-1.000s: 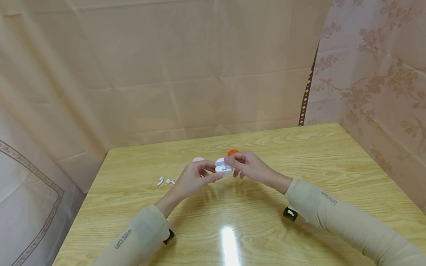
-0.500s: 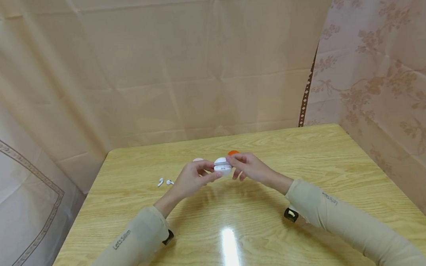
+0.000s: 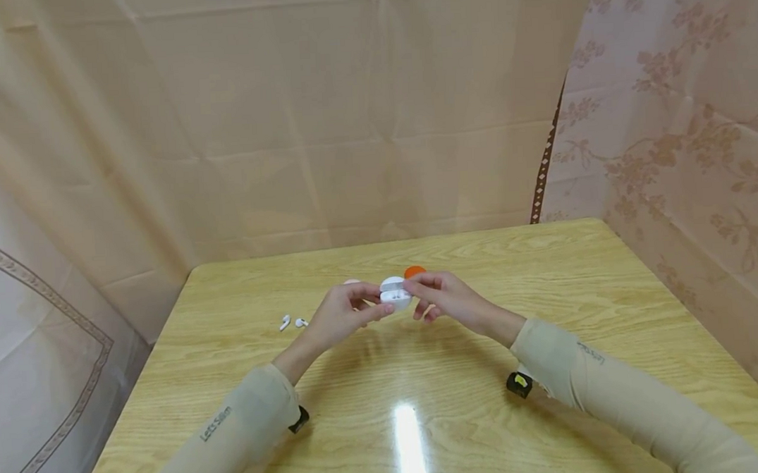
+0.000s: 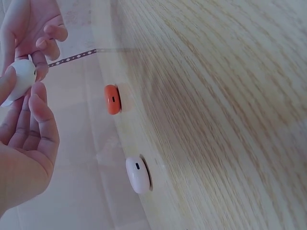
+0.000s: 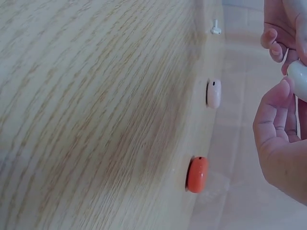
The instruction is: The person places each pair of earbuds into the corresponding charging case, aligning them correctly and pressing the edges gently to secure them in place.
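A white earbud case (image 3: 395, 301) is held up over the table, its lid (image 3: 391, 284) raised. My left hand (image 3: 338, 314) grips the case from the left, thumb at the front. On the other side, my right hand (image 3: 453, 300) pinches the lid's right edge between thumb and fingers. In the left wrist view the white case (image 4: 21, 81) sits between both hands' fingertips, which cover part of it. Two white earbuds, one (image 3: 285, 322) farther left and one (image 3: 301, 323) beside my left hand, lie on the table.
Behind the hands, an orange case (image 4: 112, 99) and a pale pink case (image 4: 138, 175) rest on the wooden table (image 3: 337, 436). Beige curtain (image 3: 349, 125) hangs past the back edge, with a flowered cloth (image 3: 686, 145) at the right.
The lid narrows toward the base half a second ago, then stands wider again now, showing its grey inside. The case has shifted slightly left. Both hands keep their hold.
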Demonstrator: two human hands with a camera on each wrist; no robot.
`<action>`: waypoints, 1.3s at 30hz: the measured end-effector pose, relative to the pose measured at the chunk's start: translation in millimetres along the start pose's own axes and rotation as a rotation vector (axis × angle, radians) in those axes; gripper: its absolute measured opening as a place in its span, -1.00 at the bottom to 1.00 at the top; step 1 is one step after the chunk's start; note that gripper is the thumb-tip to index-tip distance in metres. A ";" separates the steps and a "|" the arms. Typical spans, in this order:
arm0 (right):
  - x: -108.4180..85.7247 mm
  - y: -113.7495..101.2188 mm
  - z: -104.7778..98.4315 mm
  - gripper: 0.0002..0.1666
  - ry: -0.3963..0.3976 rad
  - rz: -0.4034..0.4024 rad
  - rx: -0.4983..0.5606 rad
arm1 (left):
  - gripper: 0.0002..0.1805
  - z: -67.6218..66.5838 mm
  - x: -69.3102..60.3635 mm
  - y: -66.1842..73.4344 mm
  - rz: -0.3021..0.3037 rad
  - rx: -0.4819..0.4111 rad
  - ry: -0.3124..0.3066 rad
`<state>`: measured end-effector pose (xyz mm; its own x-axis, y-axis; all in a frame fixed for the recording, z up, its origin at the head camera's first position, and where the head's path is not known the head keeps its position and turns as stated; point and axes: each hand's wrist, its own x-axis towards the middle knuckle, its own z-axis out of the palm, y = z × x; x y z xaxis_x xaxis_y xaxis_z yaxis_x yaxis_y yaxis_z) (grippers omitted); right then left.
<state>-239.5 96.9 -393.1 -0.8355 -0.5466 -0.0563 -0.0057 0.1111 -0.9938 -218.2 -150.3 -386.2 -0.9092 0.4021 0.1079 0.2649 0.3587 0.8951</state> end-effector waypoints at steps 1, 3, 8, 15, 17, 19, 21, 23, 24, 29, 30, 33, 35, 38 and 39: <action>0.3 0.2 0.0 -0.45 0.002 0.001 0.003 | -0.69 0.1 0.3 0.1 0.001 0.004 0.002; 0.8 1.0 0.0 -0.45 0.005 0.005 0.008 | -0.69 0.3 0.6 -0.3 0.001 0.010 0.005; 1.9 2.2 0.6 -0.44 0.007 0.024 0.027 | -0.71 0.9 1.0 -1.1 -0.009 0.016 0.011; 2.6 6.4 -2.1 -0.46 -0.026 0.038 0.031 | -0.68 0.1 2.3 -1.0 -0.037 -0.006 0.034; 2.2 7.6 -2.9 -0.48 -0.039 0.038 0.019 | -0.67 -0.3 2.2 -0.2 -0.043 -0.017 0.035; 2.0 8.7 -3.1 -0.49 -0.049 0.034 0.008 | -0.66 -0.5 2.0 0.4 -0.045 -0.022 0.035; 2.1 9.2 -2.9 -0.50 -0.056 0.031 0.005 | -0.66 -0.4 2.1 0.9 -0.046 -0.026 0.034; 2.6 9.9 -2.9 -0.51 -0.062 0.029 0.009 | -0.67 -0.2 2.5 1.3 -0.045 -0.027 0.035; 2.7 9.8 -2.8 -0.51 -0.064 0.028 0.012 | -0.67 -0.1 2.8 1.3 -0.043 -0.028 0.034; 2.5 8.2 0.2 -0.51 -0.066 0.029 0.034 | -0.67 -0.4 1.1 1.1 -0.037 -0.041 0.032; 2.3 8.0 0.5 -0.51 -0.065 0.029 0.036 | -0.67 -0.5 0.9 0.8 -0.038 -0.045 0.030; 2.3 8.3 1.7 -0.53 -0.060 0.030 0.043 | -0.68 -1.3 -0.7 0.6 -0.037 -0.049 0.017; 1.9 8.7 2.2 -0.54 -0.055 0.032 0.048 | -0.68 -2.9 -1.9 0.5 -0.032 -0.031 0.003; 0.5 8.8 1.9 -0.53 -0.046 0.033 0.060 | -0.65 -8.1 -3.8 1.0 -0.002 0.050 -0.021; 0.1 8.8 1.7 -0.52 -0.040 0.035 0.064 | -0.64 -10.6 -4.6 0.5 0.011 0.089 -0.028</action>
<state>-238.7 96.4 -402.0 -0.8119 -0.5763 -0.0933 0.0592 0.0777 -0.9952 -217.3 -160.9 -381.6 -0.8971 0.4293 0.1045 0.3037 0.4273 0.8516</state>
